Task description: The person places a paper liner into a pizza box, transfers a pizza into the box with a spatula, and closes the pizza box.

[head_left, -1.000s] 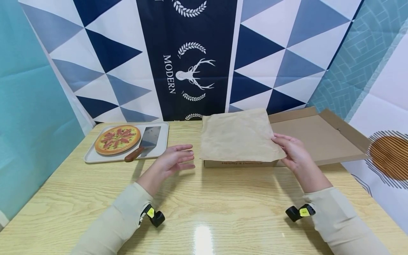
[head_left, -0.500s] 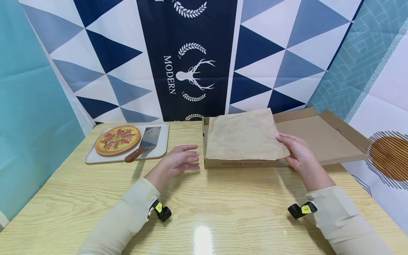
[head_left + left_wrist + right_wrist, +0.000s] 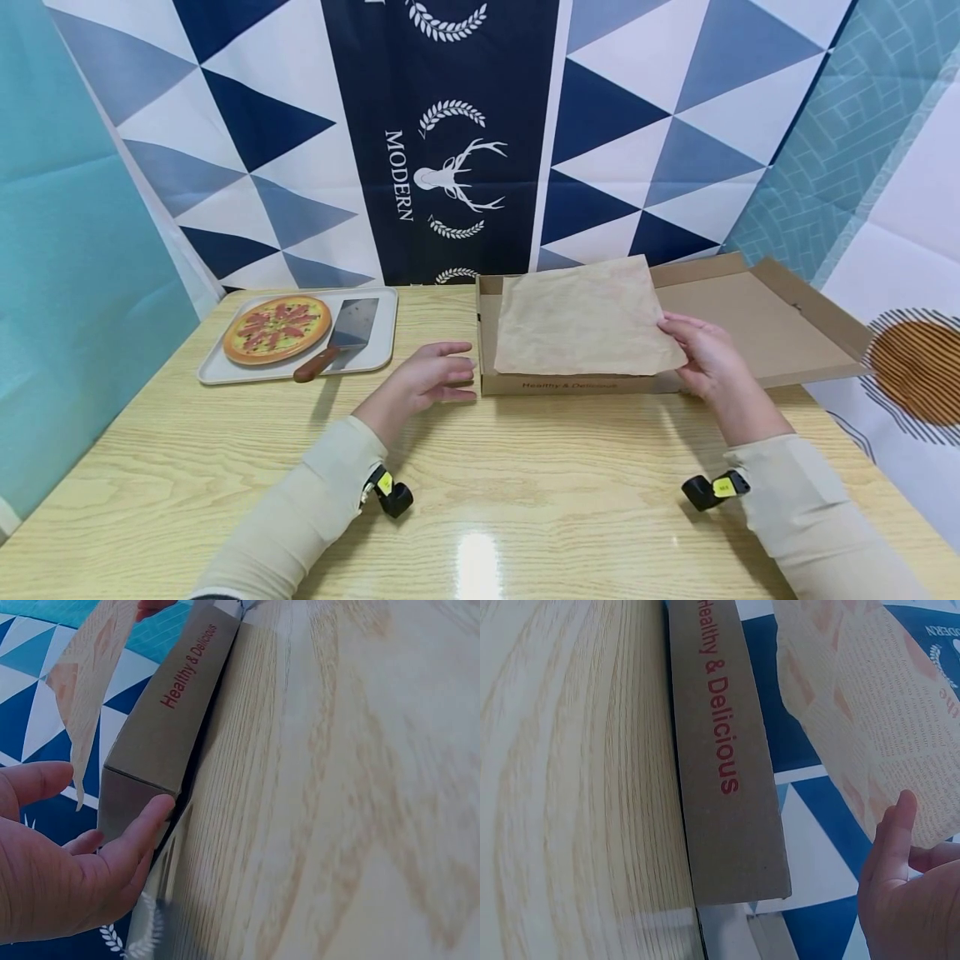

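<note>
My right hand (image 3: 705, 354) pinches the right edge of a sheet of brown paper (image 3: 585, 321) between thumb and fingers. The sheet lies over the base of an open cardboard pizza box (image 3: 570, 384), raised above its front wall in the right wrist view, where print shows on the underside of the paper (image 3: 900, 712). My left hand (image 3: 431, 375) has its fingers extended and holds nothing. In the left wrist view, those fingers (image 3: 142, 832) are right at the box's left front corner. Part of the box's interior is hidden under the paper.
On the left a white tray (image 3: 386, 333) bears a pizza (image 3: 277, 329) and a pizza server (image 3: 352, 325) with a wooden handle, which sticks out over the front rim. The box lid (image 3: 750, 325) lies folded back to the right. Patterned cloth (image 3: 285, 125) hangs behind the table.
The paper has shifted to the right with my right hand, uncovering the left side of the box base. My left hand has moved right, towards the box's left wall.
</note>
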